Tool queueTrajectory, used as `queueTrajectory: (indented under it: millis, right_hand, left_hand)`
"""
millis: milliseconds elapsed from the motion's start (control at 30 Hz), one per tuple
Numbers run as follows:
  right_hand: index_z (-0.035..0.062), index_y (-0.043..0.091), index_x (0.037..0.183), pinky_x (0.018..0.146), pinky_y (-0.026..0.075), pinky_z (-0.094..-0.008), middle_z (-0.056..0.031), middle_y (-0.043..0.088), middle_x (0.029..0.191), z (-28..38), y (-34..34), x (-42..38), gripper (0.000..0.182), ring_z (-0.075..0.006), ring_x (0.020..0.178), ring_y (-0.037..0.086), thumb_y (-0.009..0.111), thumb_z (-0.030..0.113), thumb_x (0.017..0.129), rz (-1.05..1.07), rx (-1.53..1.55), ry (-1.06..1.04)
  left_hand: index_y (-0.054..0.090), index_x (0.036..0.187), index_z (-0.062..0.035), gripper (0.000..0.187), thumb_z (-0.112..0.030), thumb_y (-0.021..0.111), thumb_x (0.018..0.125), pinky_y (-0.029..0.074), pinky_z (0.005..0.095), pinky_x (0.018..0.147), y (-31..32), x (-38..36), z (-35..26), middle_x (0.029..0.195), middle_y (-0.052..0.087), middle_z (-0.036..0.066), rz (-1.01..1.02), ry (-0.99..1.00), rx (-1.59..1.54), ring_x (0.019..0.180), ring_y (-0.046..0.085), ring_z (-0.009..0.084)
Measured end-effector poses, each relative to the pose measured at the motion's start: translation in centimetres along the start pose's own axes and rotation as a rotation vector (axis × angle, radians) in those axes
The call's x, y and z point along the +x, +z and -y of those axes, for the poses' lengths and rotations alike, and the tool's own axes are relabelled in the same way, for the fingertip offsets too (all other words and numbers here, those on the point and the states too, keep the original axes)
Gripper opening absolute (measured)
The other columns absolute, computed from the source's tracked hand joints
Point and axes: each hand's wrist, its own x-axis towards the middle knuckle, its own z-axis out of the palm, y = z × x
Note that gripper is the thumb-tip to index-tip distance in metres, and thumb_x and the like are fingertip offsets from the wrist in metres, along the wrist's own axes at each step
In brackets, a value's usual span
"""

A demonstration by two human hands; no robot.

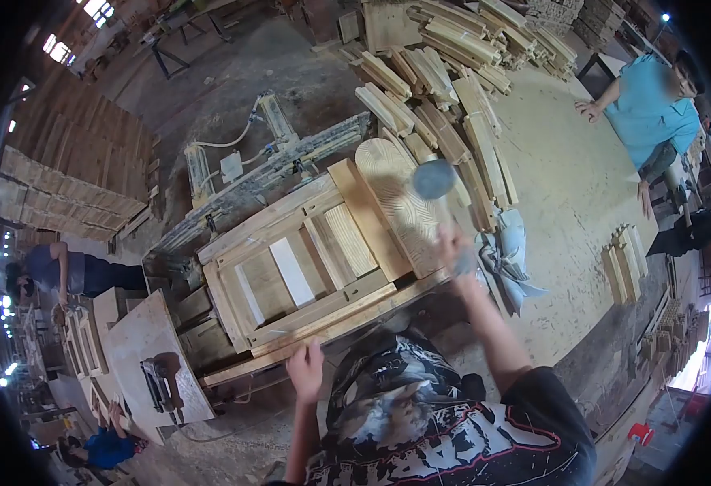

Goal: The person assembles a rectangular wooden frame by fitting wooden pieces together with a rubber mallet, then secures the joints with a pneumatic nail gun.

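Observation:
My right hand (456,249) is closed round the handle of a mallet, blurred by motion. The round grey mallet head (434,179) is over a wooden board with a rounded end (396,194). My left hand (305,368) is near the front edge of the wooden frame (323,312), its fingers curled; nothing shows in it. The frame lies in a clamping machine (250,194), with slats and a white strip (292,270) across its inside. A plain board (367,219) stands between the frame and the rounded board.
Wooden pieces (452,121) are heaped on the large table (550,202), beside a crumpled cloth (513,255). A person in a light blue shirt (655,109) leans at its right edge. Two other people work at the left. A sloping panel (149,356) stands at lower left.

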Motion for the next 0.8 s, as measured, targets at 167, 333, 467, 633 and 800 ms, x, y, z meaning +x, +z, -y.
queueTrajectory:
  millis: [167, 333, 467, 633, 800]
  right_hand:
    - [0.0028, 0.061, 0.114, 0.087, 0.046, -0.0411, -0.0187, 0.056, 0.110, 8.6, 9.7, -10.4, 0.036, -0.0336, 0.101, 0.058, 0.046, 0.032, 0.099, 0.321, 0.379, -0.653]
    - [0.0057, 0.070, 0.098, 0.080, 0.048, -0.0437, -0.0158, 0.064, 0.092, 7.8, 7.6, -10.0, 0.023, -0.0352, 0.089, 0.062, 0.061, 0.026, 0.092, 0.017, 0.139, -0.578]
    - [0.0087, 0.069, 0.093, 0.076, 0.047, -0.0398, -0.0127, 0.064, 0.088, 0.2, 8.3, -7.2, 0.010, -0.0330, 0.083, 0.061, 0.067, 0.017, 0.088, -0.101, -0.063, -0.327]
    - [0.0122, 0.069, 0.091, 0.073, 0.046, -0.0398, -0.0080, 0.060, 0.083, -1.3, 9.9, -7.0, 0.007, -0.0300, 0.079, 0.060, 0.068, 0.018, 0.087, -0.219, -0.324, -0.394]
    - [0.0136, 0.069, 0.091, 0.073, 0.046, -0.0381, -0.0061, 0.059, 0.081, -1.0, 10.0, -7.1, 0.008, -0.0278, 0.077, 0.059, 0.069, 0.019, 0.086, -0.246, -0.341, -0.371]
  left_hand:
    - [0.060, 0.119, -0.0010, 0.031, -0.026, 0.057, 0.100, 0.051, 0.0306, 0.075, 3.3, 4.0, -11.8, 0.101, 0.068, 0.011, 0.233, 0.172, -0.633, 0.085, 0.064, 0.0165]
    - [0.051, 0.082, -0.0127, 0.031, -0.036, 0.062, 0.099, 0.034, 0.0284, 0.039, 0.0, 5.4, -3.3, 0.059, 0.043, -0.004, 0.013, -0.442, -0.972, 0.043, 0.038, 0.0073]
    - [0.046, 0.076, -0.0142, 0.032, -0.031, 0.066, 0.094, 0.027, 0.0260, 0.032, -5.5, 12.6, -0.6, 0.053, 0.035, -0.005, -0.126, -0.557, -0.632, 0.037, 0.033, 0.0083]
    - [0.048, 0.073, -0.0125, 0.034, -0.031, 0.063, 0.097, 0.027, 0.0243, 0.038, -12.0, 20.0, -14.6, 0.052, 0.037, -0.006, -0.182, 0.164, -0.726, 0.042, 0.036, 0.0051]
    - [0.057, 0.080, -0.0081, 0.025, -0.025, 0.063, 0.097, 0.041, 0.0293, 0.046, -2.8, 25.7, -4.6, 0.056, 0.050, -0.002, -0.069, 0.518, -0.655, 0.047, 0.049, 0.0106]
